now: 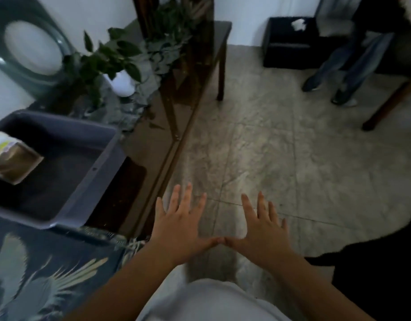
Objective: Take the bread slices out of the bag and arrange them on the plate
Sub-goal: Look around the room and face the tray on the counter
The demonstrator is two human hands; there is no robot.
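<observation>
My left hand [180,224] and my right hand [262,229] are stretched out flat over the tiled floor, fingers spread, thumb tips touching each other. Both hold nothing. A bag of bread [11,157] with a white and brown wrapper lies at the left end of a grey plastic tub [93,172] on the table, well left of my hands. No plate can be made out; a round white shape inside a dark ring [33,46] stands at the far left against the wall.
A dark glass-topped table [176,107] runs along the left, with a potted plant in a white pot [123,83]. A dark patterned cloth [37,269] covers the near table end. Across the floor a person's legs [343,70] and a black box [290,40].
</observation>
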